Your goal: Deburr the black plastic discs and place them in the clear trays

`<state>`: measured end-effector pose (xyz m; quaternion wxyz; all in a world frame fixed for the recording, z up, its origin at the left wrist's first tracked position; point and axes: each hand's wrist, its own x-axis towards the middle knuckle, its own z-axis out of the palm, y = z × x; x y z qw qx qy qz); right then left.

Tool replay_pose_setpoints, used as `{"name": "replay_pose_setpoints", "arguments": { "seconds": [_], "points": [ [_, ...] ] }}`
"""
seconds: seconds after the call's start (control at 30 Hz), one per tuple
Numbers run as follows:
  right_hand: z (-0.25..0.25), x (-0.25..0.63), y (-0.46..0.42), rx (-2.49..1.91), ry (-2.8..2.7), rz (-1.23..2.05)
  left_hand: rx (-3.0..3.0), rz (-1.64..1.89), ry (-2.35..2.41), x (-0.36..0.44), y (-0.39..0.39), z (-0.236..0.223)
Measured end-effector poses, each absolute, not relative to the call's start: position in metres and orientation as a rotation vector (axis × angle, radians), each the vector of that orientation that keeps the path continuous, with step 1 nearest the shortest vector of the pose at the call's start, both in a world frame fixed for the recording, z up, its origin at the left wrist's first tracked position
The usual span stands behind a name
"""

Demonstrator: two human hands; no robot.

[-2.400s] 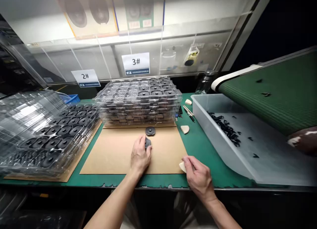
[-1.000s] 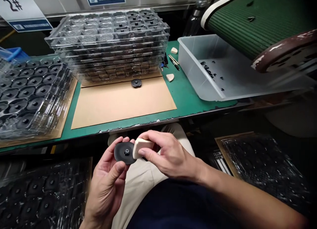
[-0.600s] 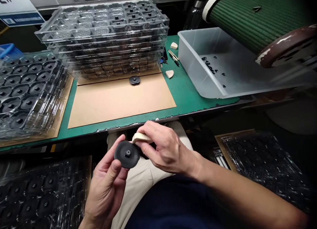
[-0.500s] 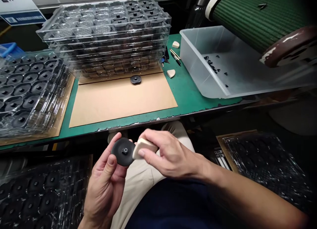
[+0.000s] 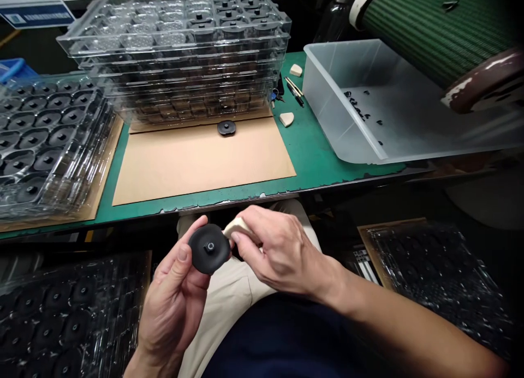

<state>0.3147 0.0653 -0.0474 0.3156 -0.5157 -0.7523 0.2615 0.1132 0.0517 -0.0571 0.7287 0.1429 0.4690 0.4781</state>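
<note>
Below the bench edge, over my lap, my left hand (image 5: 176,301) pinches a round black disc (image 5: 209,249) with a small hub in its middle, thumb on its left rim. My right hand (image 5: 275,251) grips a cream wedge-shaped block (image 5: 236,228) and presses its tip against the disc's right edge. Another black disc (image 5: 226,127) lies on the brown cardboard sheet (image 5: 196,162) on the bench.
A stack of clear blister trays (image 5: 180,51) with black discs stands behind the cardboard; more trays (image 5: 36,143) lie left and below the bench (image 5: 61,318). A clear bin (image 5: 393,111) with small black bits sits right, under a green conveyor (image 5: 434,29). Cream blocks (image 5: 286,118) and pens (image 5: 295,90) lie nearby.
I have taken the disc and the cream block from the bench down to my lap. Over the last second the block has kept rubbing back and forth along the disc's right edge.
</note>
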Motion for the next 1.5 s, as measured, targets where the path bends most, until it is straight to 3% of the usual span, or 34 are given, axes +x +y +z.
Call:
{"name": "replay_pose_setpoints", "arguments": {
  "seconds": [0.1, 0.27, 0.43, 0.57, 0.7, 0.83, 1.0, 1.17, 1.33, 1.5],
  "points": [
    [-0.048, 0.315, 0.067, -1.338, -1.865, 0.837, 0.313, 1.061, 1.051, 0.114, 0.052, -0.054],
    [-0.043, 0.312, 0.071, -1.218, -1.98, 0.656, 0.366, 1.059, 1.005, 0.116, 0.053, -0.053],
    [-0.044, 0.311, 0.069, -1.261, -1.898, 0.939, 0.372, 1.043, 1.021, 0.116, 0.056, -0.055],
    [-0.045, 0.313, 0.071, -1.285, -1.972, 0.652, 0.37, 1.003, 1.027, 0.113, 0.057, -0.054],
    [-0.044, 0.312, 0.071, -1.256, -1.909, 0.907, 0.372, 1.007, 1.016, 0.112, 0.059, -0.055],
    [-0.046, 0.31, 0.071, -1.272, -2.034, 0.566, 0.398, 0.919, 0.993, 0.114, 0.063, -0.056],
    [-0.05, 0.309, 0.068, -1.324, -1.864, 0.918, 0.388, 0.978, 1.037, 0.112, 0.064, -0.058],
    [-0.052, 0.309, 0.072, -1.18, -2.111, 0.559, 0.379, 0.822, 0.95, 0.112, 0.064, -0.06],
    [-0.059, 0.307, 0.066, -1.308, -1.852, 0.888, 0.346, 0.907, 1.061, 0.111, 0.068, -0.061],
    [-0.06, 0.312, 0.072, -1.09, -2.242, 0.529, 0.396, 0.642, 0.923, 0.107, 0.067, -0.07]
  ]
}}
